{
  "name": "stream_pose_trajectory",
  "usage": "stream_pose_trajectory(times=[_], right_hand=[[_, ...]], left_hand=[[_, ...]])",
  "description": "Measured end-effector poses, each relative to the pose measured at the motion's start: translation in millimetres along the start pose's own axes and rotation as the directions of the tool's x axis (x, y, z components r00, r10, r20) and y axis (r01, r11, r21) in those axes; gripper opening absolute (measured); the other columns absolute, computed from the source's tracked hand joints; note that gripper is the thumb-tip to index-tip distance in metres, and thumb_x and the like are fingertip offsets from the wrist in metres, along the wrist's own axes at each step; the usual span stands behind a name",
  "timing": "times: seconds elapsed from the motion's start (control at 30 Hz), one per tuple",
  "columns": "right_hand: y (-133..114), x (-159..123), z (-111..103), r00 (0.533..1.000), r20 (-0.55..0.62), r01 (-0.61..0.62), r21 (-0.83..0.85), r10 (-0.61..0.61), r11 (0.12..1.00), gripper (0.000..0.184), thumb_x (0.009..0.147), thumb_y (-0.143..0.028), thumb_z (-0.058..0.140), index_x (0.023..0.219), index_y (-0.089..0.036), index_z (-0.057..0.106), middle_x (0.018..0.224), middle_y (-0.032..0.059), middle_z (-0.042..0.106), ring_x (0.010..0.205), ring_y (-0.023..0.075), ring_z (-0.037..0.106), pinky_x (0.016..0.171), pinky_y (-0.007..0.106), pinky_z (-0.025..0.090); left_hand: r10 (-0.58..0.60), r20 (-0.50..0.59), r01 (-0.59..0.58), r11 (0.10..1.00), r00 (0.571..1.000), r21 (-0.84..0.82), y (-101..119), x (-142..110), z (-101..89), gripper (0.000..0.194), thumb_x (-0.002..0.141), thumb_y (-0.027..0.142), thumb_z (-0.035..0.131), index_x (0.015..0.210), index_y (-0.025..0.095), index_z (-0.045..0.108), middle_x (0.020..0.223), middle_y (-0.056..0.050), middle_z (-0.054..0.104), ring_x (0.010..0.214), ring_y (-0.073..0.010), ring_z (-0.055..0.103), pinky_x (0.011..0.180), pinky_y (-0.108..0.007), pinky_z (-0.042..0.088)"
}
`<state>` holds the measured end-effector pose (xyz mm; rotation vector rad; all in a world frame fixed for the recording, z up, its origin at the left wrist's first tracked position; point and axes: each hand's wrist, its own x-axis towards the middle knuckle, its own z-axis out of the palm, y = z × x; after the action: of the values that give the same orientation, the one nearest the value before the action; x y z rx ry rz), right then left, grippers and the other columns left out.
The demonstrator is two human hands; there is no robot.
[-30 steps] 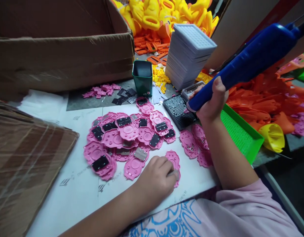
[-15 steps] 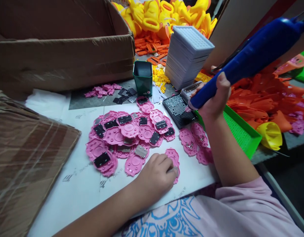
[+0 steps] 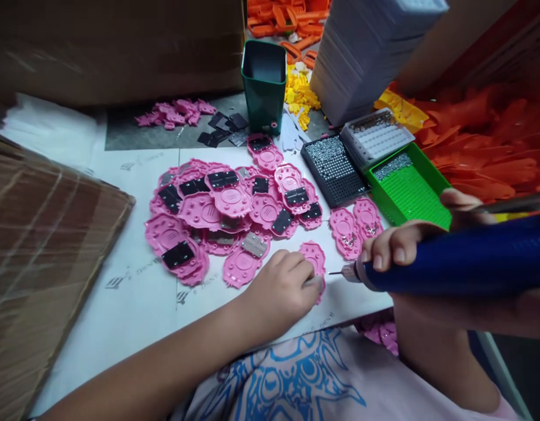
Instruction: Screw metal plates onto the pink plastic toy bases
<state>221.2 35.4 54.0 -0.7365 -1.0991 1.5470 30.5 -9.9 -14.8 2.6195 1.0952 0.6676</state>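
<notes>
My left hand [image 3: 285,289] rests on the white sheet with fingers curled over the lower side of a pink plastic plate [image 3: 312,252], pinning it down. A small grey patch shows at its thumb; I cannot tell what it is. My right hand [image 3: 399,242] is wrapped round a blue electric screwdriver [image 3: 467,260], held nearly level. Its thin bit points left, close to the pink plate; whether it touches is unclear. To the left lies a pile of pink plates [image 3: 202,210], many bearing black or silver hinged pieces. Several pink plates with small metal parts [image 3: 346,231] lie behind the bit.
A black tray of screws [image 3: 333,175], a clear tray [image 3: 377,137] and a green tray [image 3: 421,190] stand at the back right. Behind are a dark green cup [image 3: 265,88] and a tall white stack [image 3: 362,58]. Cardboard boxes [image 3: 59,263] border the left.
The screwdriver has come down and swung from pointing at the black screw tray to nearly level beside the held plate. My left hand stays on the plate. The view has tilted downward.
</notes>
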Motion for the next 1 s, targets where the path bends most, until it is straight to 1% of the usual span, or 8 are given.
stream_pose_trajectory(times=[0.2,0.3,0.4,0.5,0.67,0.83,0.93,1.0], right_hand=[[12,-9,12,0.999,-0.026,0.02,-0.026,-0.02,0.999,0.038,0.077,-0.058,0.058,0.108,-0.036,0.062,0.064,0.0029,0.057,0.056,0.0215,0.055,0.055,0.042,0.051],[13,-8,14,1.0,-0.028,-0.01,-0.021,0.01,1.0,0.045,0.069,-0.064,0.065,0.105,-0.037,0.064,0.063,0.0024,0.057,0.056,0.0215,0.055,0.055,0.041,0.051],[15,-7,13,1.0,-0.019,0.017,-0.033,-0.017,0.999,0.052,0.062,-0.067,0.069,0.106,-0.039,0.063,0.064,0.0015,0.057,0.055,0.0209,0.054,0.055,0.04,0.05],[19,-7,9,1.0,-0.012,0.023,-0.035,-0.024,0.999,0.049,0.066,-0.064,0.068,0.109,-0.041,0.061,0.064,0.0011,0.057,0.055,0.0211,0.053,0.055,0.039,0.048],[18,-14,12,0.998,-0.043,0.05,-0.075,-0.053,0.996,0.054,0.067,-0.065,0.067,0.112,-0.038,0.058,0.065,0.001,0.056,0.056,0.0215,0.054,0.056,0.04,0.049],[14,-28,18,0.996,-0.008,0.084,-0.186,-0.087,0.979,0.044,0.081,-0.056,0.058,0.118,-0.032,0.054,0.074,0.0035,0.059,0.067,0.0232,0.058,0.064,0.045,0.051],[14,-32,14,0.99,0.053,0.142,-0.219,-0.134,0.965,0.051,0.075,-0.055,0.067,0.118,-0.032,0.055,0.075,0.0026,0.06,0.066,0.0231,0.059,0.065,0.046,0.051],[13,-33,10,0.993,0.089,0.091,-0.202,-0.074,0.975,0.059,0.067,-0.054,0.075,0.119,-0.035,0.055,0.077,0.0021,0.061,0.069,0.0245,0.06,0.067,0.048,0.051]], left_hand=[[-0.003,0.001,0.003,1.0,1.0,-0.002,0,-1,2.5,0.022,0.088,0.017,0.053,0.067,0.015,0.059,0.07,-0.004,0.057,0.073,-0.0167,0.049,0.065,-0.032,0.036],[-0.01,-0.001,0.01,1.0,1.0,-0.003,0,-2,4.7,0.023,0.087,0.017,0.054,0.065,0.015,0.058,0.07,-0.004,0.056,0.073,-0.0166,0.048,0.065,-0.032,0.035],[-0.017,-0.006,0.017,1.0,1.0,0.002,0,-2,6.2,0.022,0.086,0.016,0.054,0.065,0.015,0.058,0.07,-0.004,0.055,0.072,-0.0167,0.048,0.065,-0.032,0.034],[-0.016,-0.012,0.016,1.0,1.0,0.003,0,-3,6.7,0.019,0.085,0.014,0.055,0.066,0.016,0.059,0.07,-0.003,0.055,0.073,-0.0168,0.047,0.065,-0.032,0.034],[-0.021,-0.004,0.021,1.0,1.0,-0.003,0,-4,6.9,0.018,0.084,0.016,0.057,0.066,0.016,0.058,0.071,-0.003,0.054,0.074,-0.017,0.047,0.066,-0.032,0.033],[-0.084,-0.016,0.083,0.996,0.996,-0.021,3,-4,8.9,0.018,0.084,0.019,0.058,0.067,0.016,0.058,0.074,-0.004,0.055,0.076,-0.0172,0.048,0.068,-0.033,0.035],[-0.073,-0.023,0.073,0.997,0.997,-0.021,3,-3,10.2,0.019,0.085,0.018,0.057,0.066,0.016,0.058,0.073,-0.004,0.055,0.076,-0.0175,0.048,0.068,-0.033,0.036],[-0.059,-0.032,0.059,0.998,0.998,-0.016,3,-3,11.0,0.02,0.085,0.018,0.056,0.066,0.016,0.059,0.073,-0.004,0.054,0.076,-0.0175,0.047,0.067,-0.033,0.036]])
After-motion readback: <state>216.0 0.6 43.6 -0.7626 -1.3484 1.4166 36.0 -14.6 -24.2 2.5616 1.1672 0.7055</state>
